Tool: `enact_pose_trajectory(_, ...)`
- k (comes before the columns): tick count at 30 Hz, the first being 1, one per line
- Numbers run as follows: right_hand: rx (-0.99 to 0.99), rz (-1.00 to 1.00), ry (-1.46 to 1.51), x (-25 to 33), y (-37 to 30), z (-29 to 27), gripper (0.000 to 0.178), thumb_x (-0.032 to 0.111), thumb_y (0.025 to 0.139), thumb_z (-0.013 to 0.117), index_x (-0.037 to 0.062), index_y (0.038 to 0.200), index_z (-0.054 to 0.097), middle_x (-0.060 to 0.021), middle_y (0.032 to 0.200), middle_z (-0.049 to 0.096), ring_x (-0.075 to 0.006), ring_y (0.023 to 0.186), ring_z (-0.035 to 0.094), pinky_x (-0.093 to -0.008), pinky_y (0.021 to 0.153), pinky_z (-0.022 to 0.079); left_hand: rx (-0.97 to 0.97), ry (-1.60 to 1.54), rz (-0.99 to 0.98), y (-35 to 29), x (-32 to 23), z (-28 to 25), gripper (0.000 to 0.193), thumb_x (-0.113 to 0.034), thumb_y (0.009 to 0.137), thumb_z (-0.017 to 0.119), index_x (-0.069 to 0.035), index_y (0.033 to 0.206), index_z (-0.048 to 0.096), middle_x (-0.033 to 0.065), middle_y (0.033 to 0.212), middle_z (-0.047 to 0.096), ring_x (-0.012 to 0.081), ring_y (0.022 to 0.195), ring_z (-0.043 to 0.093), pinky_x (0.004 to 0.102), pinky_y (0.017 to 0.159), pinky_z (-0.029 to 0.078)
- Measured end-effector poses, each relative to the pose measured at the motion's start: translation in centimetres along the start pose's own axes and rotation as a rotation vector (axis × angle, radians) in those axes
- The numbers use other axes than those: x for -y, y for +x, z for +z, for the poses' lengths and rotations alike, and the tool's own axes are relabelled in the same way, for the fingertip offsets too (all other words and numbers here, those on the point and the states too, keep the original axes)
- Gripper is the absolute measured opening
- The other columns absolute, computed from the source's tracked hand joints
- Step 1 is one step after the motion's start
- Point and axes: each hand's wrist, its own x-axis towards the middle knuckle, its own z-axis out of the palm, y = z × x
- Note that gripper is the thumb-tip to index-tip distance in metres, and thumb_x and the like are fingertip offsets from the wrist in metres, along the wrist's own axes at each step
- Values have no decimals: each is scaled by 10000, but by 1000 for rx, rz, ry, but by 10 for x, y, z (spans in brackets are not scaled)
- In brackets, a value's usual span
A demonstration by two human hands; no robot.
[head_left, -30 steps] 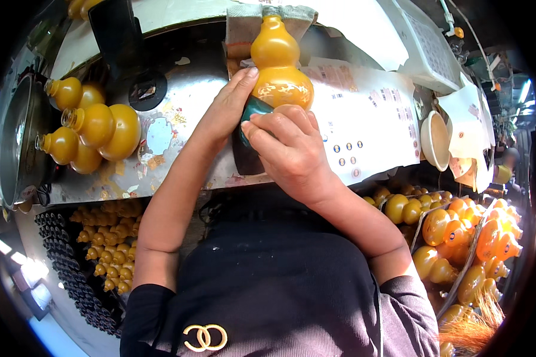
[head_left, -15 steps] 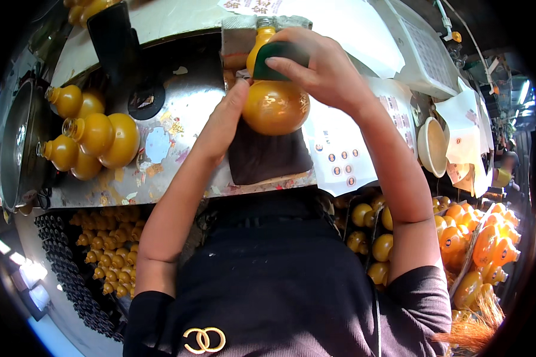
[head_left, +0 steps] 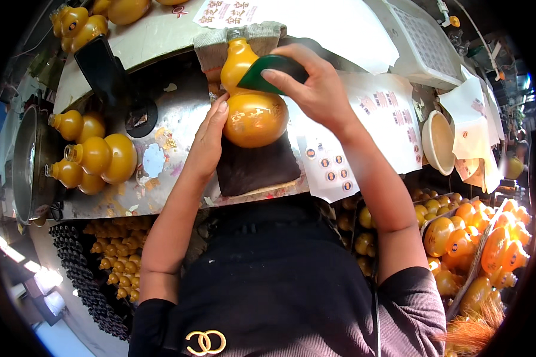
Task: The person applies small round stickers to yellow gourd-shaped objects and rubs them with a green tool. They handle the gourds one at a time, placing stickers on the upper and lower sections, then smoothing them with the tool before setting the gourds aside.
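A yellow gourd-shaped bottle [head_left: 256, 128] with a clear glass neck lies on its side, neck away from me, at the middle of the bench. Pale decoration shows on its larger bulb. My left hand [head_left: 209, 138] holds the bottle's left side, thumb and fingers against the larger bulb. In my right hand [head_left: 317, 92] is a flat green scraper [head_left: 267, 72], pinched between thumb and fingers. Its edge meets the bottle around the narrow waist; exact contact is hard to see. Beneath the bottle are a dark pad [head_left: 259, 172] and a folded greyish cloth [head_left: 208, 52] at the neck.
More gourd bottles [head_left: 118, 159] stand on the left beside a phone on a stand [head_left: 104, 65] and a metal pan [head_left: 25, 172]. Sticker sheets [head_left: 387, 128], a beige bowl [head_left: 438, 143] and a white plastic crate [head_left: 420, 50] lie right. Below the bench are crates of orange bottles [head_left: 458, 238].
The view has shifted slightly. The green scraper has tilted, its pointed edge now at the bottle's waist, and the right hand sits a little farther from the bottle. More pale decoration shows.
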Motion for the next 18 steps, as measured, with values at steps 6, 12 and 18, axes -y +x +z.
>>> enact_pose_trajectory(6,-49,115,196,-16,-14,2,316,263,834,709,10,995,610,-41,869,612,-104,808,567,-260,747,468,-25,6,40,4,2,3,522,-317,1017,271,40,1387,364,144,1330,484,196,1248,445,301,1071,304)
enact_pose_trajectory(12,-309,-477,-313,-15,-59,6,300,-72,641,686,95,890,682,-65,934,659,-248,894,633,-340,757,495,-292,499,323,7,-10,-3,414,-262,985,417,-2,1299,484,119,1254,522,202,1193,481,319,1036,346)
enact_pose_trajectory(18,-206,-53,215,1,-112,2,229,-64,742,702,55,932,655,-60,890,642,-207,837,614,-306,734,480,-222,1125,694,54,-74,1,337,-237,903,538,-113,1212,591,93,1175,538,247,1123,495,377,974,301)
